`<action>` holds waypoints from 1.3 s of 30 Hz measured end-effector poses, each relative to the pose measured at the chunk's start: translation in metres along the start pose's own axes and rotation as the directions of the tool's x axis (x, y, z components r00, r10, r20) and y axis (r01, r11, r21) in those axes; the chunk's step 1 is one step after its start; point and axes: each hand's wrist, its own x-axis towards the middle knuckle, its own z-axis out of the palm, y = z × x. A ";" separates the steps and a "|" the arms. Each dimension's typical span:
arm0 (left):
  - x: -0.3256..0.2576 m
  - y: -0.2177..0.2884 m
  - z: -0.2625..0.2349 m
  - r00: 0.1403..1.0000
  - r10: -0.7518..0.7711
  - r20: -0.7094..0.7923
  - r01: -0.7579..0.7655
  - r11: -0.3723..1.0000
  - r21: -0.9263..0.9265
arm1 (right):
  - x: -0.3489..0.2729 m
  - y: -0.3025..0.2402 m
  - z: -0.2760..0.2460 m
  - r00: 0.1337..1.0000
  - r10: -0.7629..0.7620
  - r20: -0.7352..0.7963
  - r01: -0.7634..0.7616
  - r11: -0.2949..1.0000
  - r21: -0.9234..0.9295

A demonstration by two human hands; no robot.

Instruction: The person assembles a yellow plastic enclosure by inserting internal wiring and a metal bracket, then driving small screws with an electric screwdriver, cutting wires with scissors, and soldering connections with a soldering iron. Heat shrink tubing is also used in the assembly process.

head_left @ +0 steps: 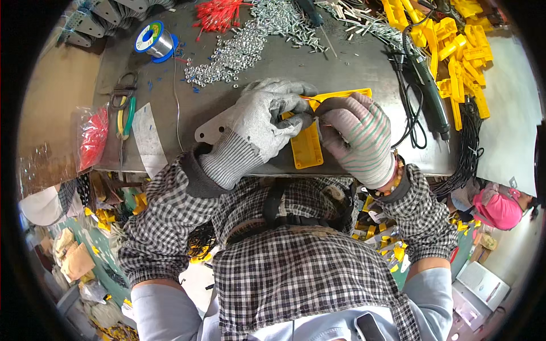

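Observation:
My left hand [270,116], in a grey glove with dark fingertips, is closed in a pinch over a yellow plastic part [307,150] on the metal bench. Close beside it, my right hand [358,132], in a pale striped glove, has its thumb and fingers drawn together. The fingertips of both hands nearly meet above the yellow part. A short, thin orange strand [310,99] shows between them; what each pinch holds is hidden. Under my left wrist lies a grey metal plate [213,129] with holes, partly covered by the glove.
Loose nuts [227,59] and screws [284,23] spread across the back, beside red wires [219,14]. At left are a solder spool [156,42], scissors [123,88], pliers [126,116] and a red-filled bag [92,139]. A corded screwdriver [429,94] and piled yellow parts [463,57] lie right.

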 end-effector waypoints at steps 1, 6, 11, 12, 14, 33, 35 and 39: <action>0.001 0.000 0.002 0.996 -0.093 -0.002 0.092 0.990 -0.111 | 0.000 0.000 -0.001 0.999 0.042 0.008 -0.042 0.999 0.007; 0.001 -0.004 0.003 0.970 -0.241 0.008 0.233 0.930 -0.285 | 0.000 -0.007 -0.011 0.963 0.270 0.012 -0.269 0.954 0.129; 0.004 0.000 -0.004 0.951 -0.290 0.108 0.309 0.867 -0.391 | 0.002 -0.009 -0.012 0.903 0.412 0.124 -0.427 0.821 0.380; 0.005 0.000 -0.006 0.951 -0.291 0.107 0.309 0.867 -0.391 | 0.003 -0.010 -0.011 0.903 0.411 0.125 -0.426 0.821 0.380; 0.008 0.000 -0.008 0.957 -0.243 0.160 0.281 0.913 -0.296 | 0.003 -0.015 -0.008 0.889 0.440 0.129 -0.452 0.792 0.410; 0.012 0.000 -0.019 0.864 -0.352 0.359 0.498 0.699 -0.512 | 0.002 -0.010 -0.002 0.830 0.529 0.179 -0.541 0.684 0.490; 0.011 -0.002 -0.016 0.872 -0.341 0.351 0.487 0.667 -0.564 | 0.002 -0.011 0.000 0.762 0.592 0.261 -0.612 0.528 0.589; 0.010 -0.001 -0.012 0.887 -0.332 0.320 0.461 0.643 -0.611 | 0.004 -0.012 0.000 0.854 0.491 0.172 -0.496 0.667 0.555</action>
